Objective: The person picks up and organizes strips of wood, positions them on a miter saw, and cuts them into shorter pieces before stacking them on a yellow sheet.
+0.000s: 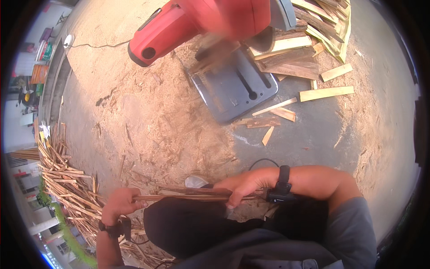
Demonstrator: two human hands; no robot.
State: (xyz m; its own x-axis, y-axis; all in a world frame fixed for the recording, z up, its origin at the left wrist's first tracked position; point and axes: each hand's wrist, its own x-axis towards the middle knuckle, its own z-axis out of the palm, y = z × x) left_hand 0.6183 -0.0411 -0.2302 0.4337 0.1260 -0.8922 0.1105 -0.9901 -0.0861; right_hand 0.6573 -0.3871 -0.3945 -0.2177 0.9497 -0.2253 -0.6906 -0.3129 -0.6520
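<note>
Head cam: one wide fisheye, head-worn, pitched down over the lap.
Upright, unmirrored; straight edges bow toward the dark round rim. Close in, low in frame: black-trousered legs (179, 226), bare left hand (120, 205), bare right hand (245, 186). Red-bodied power saw (226, 20) cropped by top edge. Grey sawdust-strewn floor (309, 139) seen from above mid-frame; pile of thin brown wooden strips (71, 190) toward left rim.
</note>
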